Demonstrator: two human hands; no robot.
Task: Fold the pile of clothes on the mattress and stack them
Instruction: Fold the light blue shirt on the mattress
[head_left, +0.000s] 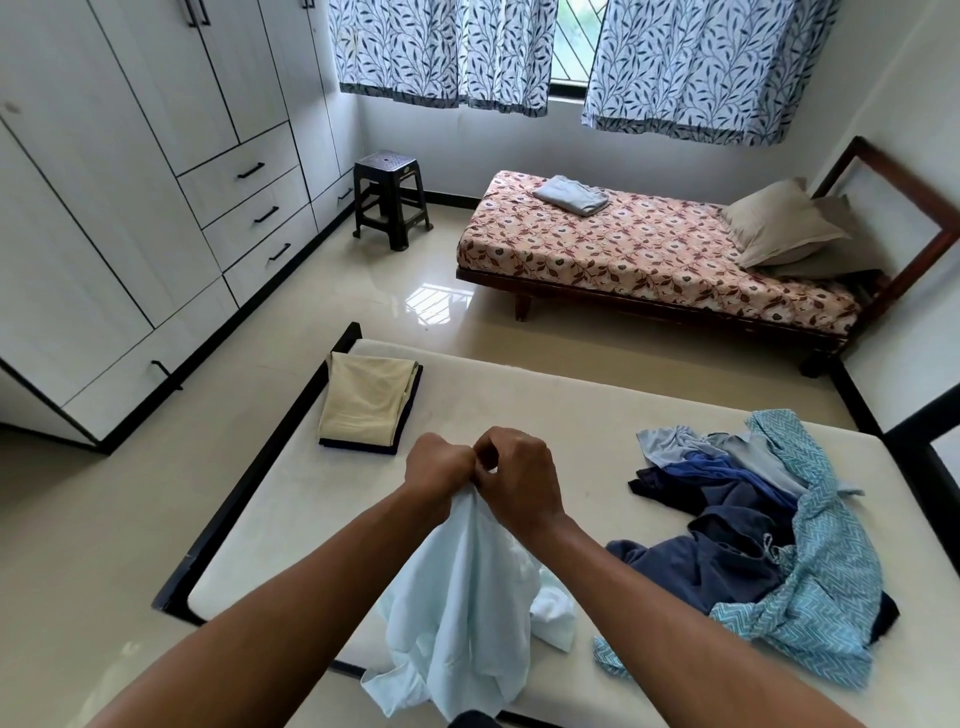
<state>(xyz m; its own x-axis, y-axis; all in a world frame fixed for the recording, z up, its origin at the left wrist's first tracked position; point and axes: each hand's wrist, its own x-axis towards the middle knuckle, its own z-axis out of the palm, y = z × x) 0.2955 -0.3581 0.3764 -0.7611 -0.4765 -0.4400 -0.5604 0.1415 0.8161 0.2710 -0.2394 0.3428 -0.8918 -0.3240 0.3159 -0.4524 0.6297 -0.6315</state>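
A pale blue garment (457, 597) hangs down from both my hands over the near part of the white mattress (545, 410). My left hand (439, 467) and my right hand (519, 478) are close together, fingers curled, each gripping the garment's top edge. A folded stack (369, 402), beige on top of a dark piece, lies at the mattress's far left corner. To the right sits the unfolded pile of clothes (758, 535): navy, blue and grey pieces with a teal zigzag-patterned cloth draped over them.
A second bed (649, 260) with a floral sheet, pillows and a folded grey cloth stands beyond. A dark plastic stool (389, 202) is by the white wardrobe (130, 208) on the left. Shiny tiled floor lies between the beds.
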